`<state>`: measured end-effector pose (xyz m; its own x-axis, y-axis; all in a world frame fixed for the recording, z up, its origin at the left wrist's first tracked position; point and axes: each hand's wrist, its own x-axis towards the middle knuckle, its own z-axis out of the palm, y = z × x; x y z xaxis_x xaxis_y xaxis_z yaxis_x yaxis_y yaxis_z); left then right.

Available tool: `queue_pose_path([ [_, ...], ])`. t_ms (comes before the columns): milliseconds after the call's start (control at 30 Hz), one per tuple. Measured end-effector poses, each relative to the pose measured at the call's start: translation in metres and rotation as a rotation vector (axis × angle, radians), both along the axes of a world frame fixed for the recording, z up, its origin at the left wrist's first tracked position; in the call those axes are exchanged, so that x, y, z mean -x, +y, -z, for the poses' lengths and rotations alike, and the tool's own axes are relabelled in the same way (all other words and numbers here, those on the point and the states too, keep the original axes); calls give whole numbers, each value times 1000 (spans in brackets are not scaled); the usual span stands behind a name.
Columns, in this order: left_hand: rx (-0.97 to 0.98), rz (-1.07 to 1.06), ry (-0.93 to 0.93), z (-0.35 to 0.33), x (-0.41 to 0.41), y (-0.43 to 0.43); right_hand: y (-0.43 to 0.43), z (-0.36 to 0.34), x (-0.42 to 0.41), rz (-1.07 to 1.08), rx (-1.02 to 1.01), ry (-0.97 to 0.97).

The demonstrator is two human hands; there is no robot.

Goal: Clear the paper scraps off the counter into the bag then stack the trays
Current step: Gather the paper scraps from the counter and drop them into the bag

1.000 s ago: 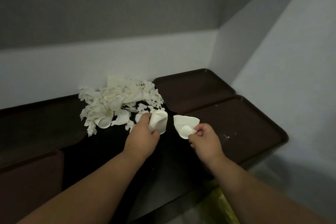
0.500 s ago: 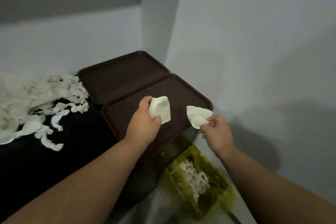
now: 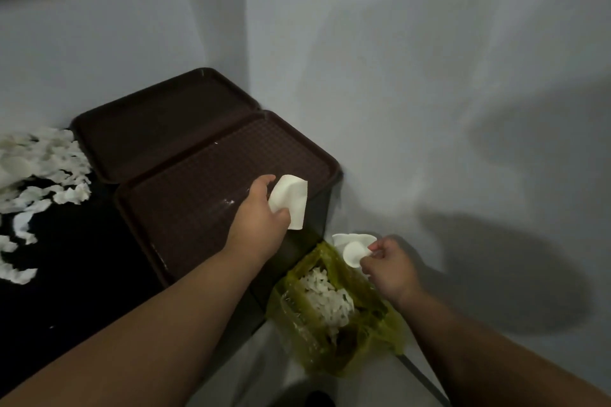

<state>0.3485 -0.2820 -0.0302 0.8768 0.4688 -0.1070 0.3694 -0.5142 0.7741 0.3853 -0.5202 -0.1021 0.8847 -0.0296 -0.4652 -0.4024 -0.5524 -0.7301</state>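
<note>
Two paper pieces, picked up at the pile a second ago, are now brought to the lower middle of the frame, where a yellow-green bag [image 3: 375,335] is seen open below the end of the counter [image 3: 76,258]. The left hand [image 3: 261,208] is closed round a folded white piece [image 3: 292,196] and is held over the right corner of the near tray [image 3: 198,198], not yet above the bag. The right hand [image 3: 386,266] is lowered to the bag's far rim, with a round white piece [image 3: 353,249] pinched between thumb and fingertips. Neither piece is released. White scraps are already seen inside the bag.

The drop is judged to be the step in hand. Much is left to do: a large pile of scraps [image 3: 43,162] is spread over the black counter at the left edge of the frame. The near tray and the far tray [image 3: 158,129], both brown, are laid side by side with edges meeting, not yet stacked.

The scene is dimly lit. A plain grey wall [image 3: 429,76], crossed by soft shadows, fills the top and right of the frame.
</note>
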Motion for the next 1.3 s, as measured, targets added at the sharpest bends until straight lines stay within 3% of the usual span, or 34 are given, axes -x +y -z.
queue_pose_path([
  [167,-3,-2,13,6,2,-4,-14,11,-2,-147,43,145],
  [333,38,31,20,11,2,-10,-21,11,-8,-77,17,167],
  [500,166,182,70,17,1,-30,4,-26,-19,-36,-403,148],
  [600,173,260,84,19,0,-41,25,-44,-21,-106,-504,119],
  [867,22,222,100,12,6,-31,21,-32,-25,-4,-404,77],
  [1067,26,179,77,8,16,-21,2,-7,-18,-93,-82,230],
  [1300,23,192,50,6,23,-17,22,-30,-19,-80,-142,108],
])
